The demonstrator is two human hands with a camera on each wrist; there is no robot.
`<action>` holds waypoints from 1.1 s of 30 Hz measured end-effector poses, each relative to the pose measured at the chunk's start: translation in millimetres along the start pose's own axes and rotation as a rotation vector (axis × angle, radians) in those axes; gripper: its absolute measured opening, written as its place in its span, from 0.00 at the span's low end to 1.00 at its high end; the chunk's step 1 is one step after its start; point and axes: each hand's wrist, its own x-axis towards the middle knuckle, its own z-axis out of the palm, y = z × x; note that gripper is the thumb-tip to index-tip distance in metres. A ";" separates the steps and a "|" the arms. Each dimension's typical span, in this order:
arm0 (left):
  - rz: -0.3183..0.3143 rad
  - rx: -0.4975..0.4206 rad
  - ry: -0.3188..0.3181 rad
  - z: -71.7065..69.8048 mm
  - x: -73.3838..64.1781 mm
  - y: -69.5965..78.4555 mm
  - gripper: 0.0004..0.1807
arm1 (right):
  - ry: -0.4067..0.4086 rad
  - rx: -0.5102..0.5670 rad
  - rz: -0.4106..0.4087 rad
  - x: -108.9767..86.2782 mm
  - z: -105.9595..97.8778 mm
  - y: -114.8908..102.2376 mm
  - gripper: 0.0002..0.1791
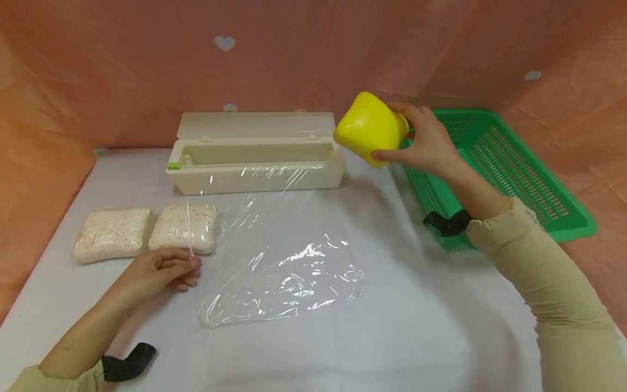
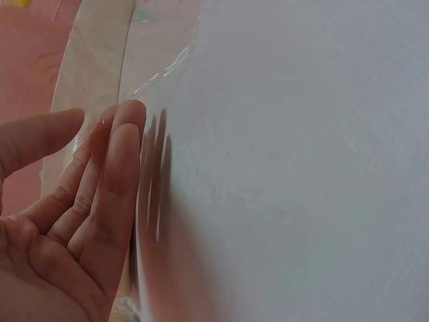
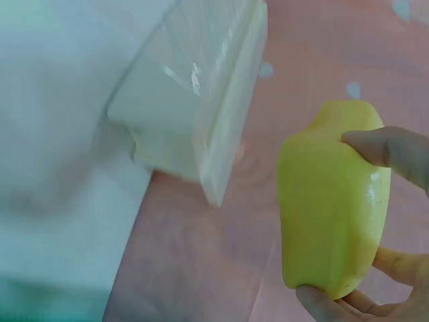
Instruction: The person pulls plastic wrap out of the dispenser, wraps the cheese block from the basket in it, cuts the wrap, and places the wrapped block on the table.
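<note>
In the head view my right hand (image 1: 431, 144) holds a glossy yellow rounded thing (image 1: 367, 128) in the air, thumb on one side and fingers on the other. Squarish, with a narrower end in the right wrist view, this yellow thing (image 3: 332, 201) is of a kind I cannot tell. A sheet of clear plastic film (image 1: 294, 277) runs from the white film dispenser box (image 1: 259, 181) onto the table. By the film's left edge is my left hand (image 1: 166, 272); in the left wrist view its fingers (image 2: 117, 181) are nearly straight, the thumb apart from them.
Two film-wrapped pale speckled packs, a left one (image 1: 115, 234) and a right one (image 1: 185, 224), lie beyond the left hand. The dispenser's lid (image 1: 257, 125) stands raised. At the right is a green plastic basket (image 1: 573, 228), under the right forearm. A pink cloth backdrop (image 1: 303, 60) rises behind.
</note>
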 end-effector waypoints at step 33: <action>0.010 -0.004 0.006 2.4 5.8 -0.6 0.15 | -0.512 0.126 -0.462 -31.1 124.5 -41.3 0.45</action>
